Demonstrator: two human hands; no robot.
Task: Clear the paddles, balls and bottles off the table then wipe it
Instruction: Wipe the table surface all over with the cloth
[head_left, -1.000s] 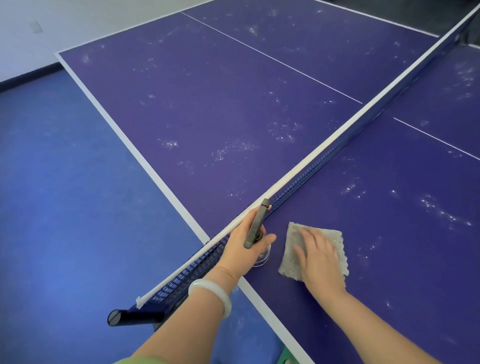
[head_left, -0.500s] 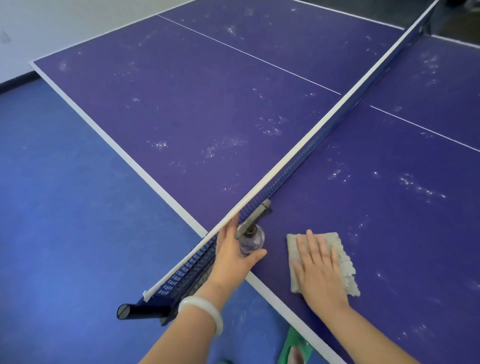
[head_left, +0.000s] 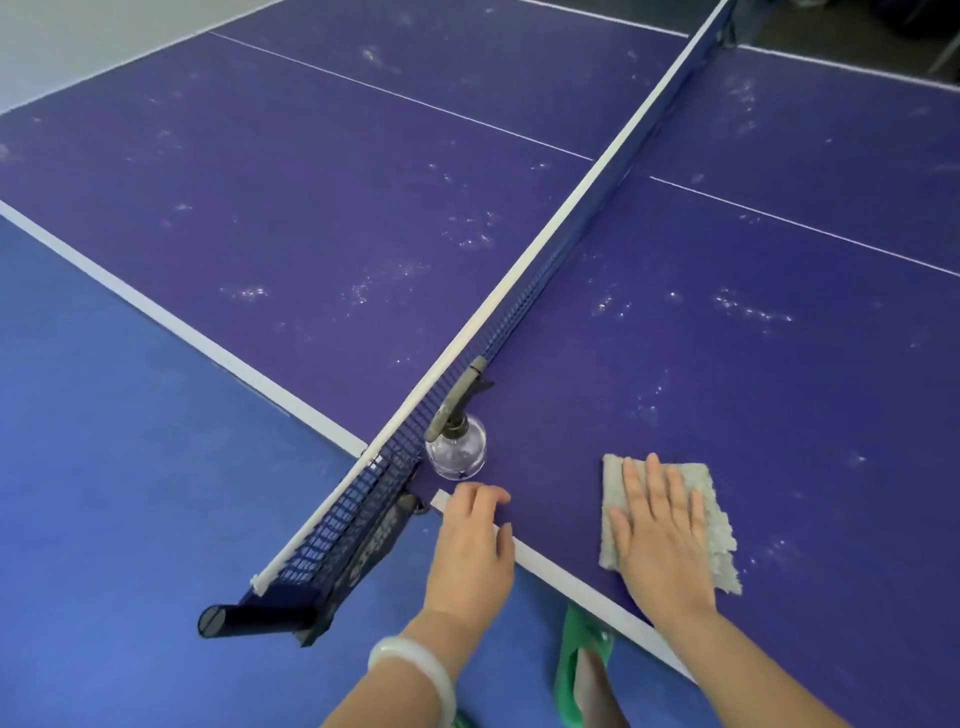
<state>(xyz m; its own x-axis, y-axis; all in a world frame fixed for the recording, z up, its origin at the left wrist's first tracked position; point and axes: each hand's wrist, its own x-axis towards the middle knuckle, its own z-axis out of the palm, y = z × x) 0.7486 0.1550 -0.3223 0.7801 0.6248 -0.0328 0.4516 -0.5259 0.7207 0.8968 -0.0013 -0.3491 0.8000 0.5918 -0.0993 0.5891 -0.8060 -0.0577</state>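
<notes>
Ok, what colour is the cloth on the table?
The cloth is pale grey; the head view shows it, under the right hand.

cloth (head_left: 719, 525) part under R hand (head_left: 660, 540), table (head_left: 779, 415) cropped

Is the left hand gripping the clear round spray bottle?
No: the left hand sits at the white table edge, apart from the clear round spray bottle standing beside the net.

- A small clear spray bottle (head_left: 457, 451) with a dark trigger head is seen standing upright on the table (head_left: 727, 395), just beside the near end of the net (head_left: 519, 291) and near the table's edge.
- A grey, frayed cloth (head_left: 719, 535) is laid flat by the white-lined near edge, apart from the bottle, to its right.
- The purple table is speckled with whitish marks on both halves.
</notes>
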